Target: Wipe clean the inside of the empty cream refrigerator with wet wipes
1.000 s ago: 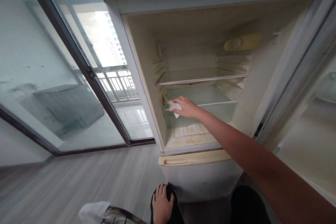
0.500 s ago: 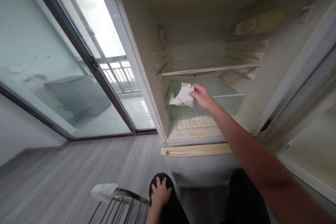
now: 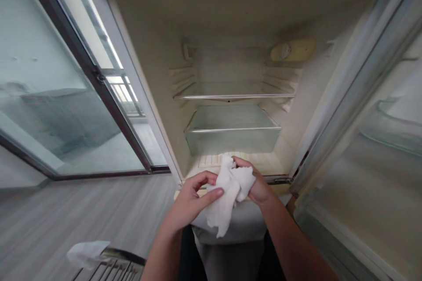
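A crumpled white wipe (image 3: 226, 195) hangs between both my hands, in front of the open fridge (image 3: 211, 22). My left hand (image 3: 196, 197) pinches its left side between thumb and fingers. On the other side, my right hand (image 3: 259, 184) grips the wipe from behind, its fingers partly hidden by the cloth. Beyond the hands, inside the fridge, are a glass shelf (image 3: 234, 96) and, below it, a clear drawer (image 3: 232, 140) under another glass panel. The ribbed fridge floor (image 3: 207, 160) shows just behind the wipe.
The fridge door (image 3: 362, 184) stands open at the right with clear door bins (image 3: 395, 127). A yellowish control housing (image 3: 293, 49) is on the inner right wall. At lower left, a metal rack (image 3: 114, 270) bears a white cloth (image 3: 87, 252). Sliding glass doors (image 3: 89, 66) are at left.
My right hand has drawn the wipe out of the fridge towards me. My left hand has risen from my knee and taken hold of it. The view has turned right.
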`<state>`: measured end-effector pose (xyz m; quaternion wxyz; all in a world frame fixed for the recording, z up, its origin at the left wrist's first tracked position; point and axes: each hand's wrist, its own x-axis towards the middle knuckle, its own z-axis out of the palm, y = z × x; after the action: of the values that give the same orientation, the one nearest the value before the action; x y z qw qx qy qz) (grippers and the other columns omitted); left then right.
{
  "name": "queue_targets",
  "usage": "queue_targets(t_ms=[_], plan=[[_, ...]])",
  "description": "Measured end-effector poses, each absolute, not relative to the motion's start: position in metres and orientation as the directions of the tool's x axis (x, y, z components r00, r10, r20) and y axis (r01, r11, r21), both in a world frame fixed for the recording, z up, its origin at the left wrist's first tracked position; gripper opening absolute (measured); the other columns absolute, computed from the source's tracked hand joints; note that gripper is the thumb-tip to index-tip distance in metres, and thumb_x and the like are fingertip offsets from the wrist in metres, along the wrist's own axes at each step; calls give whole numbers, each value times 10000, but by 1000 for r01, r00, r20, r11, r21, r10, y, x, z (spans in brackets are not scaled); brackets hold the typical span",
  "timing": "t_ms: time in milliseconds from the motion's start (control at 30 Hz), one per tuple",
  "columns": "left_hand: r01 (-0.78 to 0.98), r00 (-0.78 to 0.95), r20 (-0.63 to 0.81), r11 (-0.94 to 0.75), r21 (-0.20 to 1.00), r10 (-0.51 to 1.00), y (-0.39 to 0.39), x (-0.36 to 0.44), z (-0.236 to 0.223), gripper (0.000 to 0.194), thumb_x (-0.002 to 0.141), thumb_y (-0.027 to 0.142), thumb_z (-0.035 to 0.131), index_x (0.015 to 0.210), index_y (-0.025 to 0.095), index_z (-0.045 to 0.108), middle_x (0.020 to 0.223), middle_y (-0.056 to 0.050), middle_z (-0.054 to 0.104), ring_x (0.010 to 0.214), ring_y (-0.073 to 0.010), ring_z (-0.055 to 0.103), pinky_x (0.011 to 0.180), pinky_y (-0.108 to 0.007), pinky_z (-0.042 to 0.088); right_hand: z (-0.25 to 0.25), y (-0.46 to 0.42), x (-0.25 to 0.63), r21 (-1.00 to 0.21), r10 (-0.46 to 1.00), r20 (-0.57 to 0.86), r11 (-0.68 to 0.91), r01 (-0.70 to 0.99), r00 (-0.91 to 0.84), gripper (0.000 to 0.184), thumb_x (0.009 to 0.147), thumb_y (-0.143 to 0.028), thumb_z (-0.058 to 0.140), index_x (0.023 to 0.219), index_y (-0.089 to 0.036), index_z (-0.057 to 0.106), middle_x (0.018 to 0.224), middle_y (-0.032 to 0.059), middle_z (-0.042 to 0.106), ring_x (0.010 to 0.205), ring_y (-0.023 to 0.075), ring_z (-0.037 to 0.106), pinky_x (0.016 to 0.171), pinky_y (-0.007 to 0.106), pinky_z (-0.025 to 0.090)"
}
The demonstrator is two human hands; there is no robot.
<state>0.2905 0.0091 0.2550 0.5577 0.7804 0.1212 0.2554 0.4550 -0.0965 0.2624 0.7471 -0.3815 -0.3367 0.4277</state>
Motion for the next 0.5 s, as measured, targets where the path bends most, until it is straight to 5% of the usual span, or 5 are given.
queue_targets(t_ms=[100,233,400,500], plan=[[-126,802,243,-244,962,546,4,311,253,338,862,481,739,801,183,592,672,26,564,609,-102,497,582,-220,381,254,-104,463,-807,867,112,364,-465,485,390,676,-524,830,853,-207,687,782,7,645,701,151,537,638,242,412],[-237,660,289,-172,956,693,1,327,253,350,872,508,715,847,196,556,705,40,548,610,-96,457,572,-215,355,233,-107,453,-690,889,157,411,-596,431,715,778,-861,548,1125,-247,668,1041,74,700,921,237,631,777,339,492],[-129,618,380,-388,912,688,22,328,261,322,906,499,677,878,189,593,791,12,592,731,-121,510,648,-226,393,207,-99,442,-744,758,88,482,-463,647,390,741,-462,848,1009,-249,663,920,5,672,862,160,613,799,288,487],[-117,665,341,-359,926,664,35,319,261,346,896,505,684,828,185,574,725,26,536,679,-113,462,605,-222,357,209,-95,443,-765,727,88,487,-420,681,311,722,-406,856,819,-206,639,777,-18,607,789,127,570,771,255,466]])
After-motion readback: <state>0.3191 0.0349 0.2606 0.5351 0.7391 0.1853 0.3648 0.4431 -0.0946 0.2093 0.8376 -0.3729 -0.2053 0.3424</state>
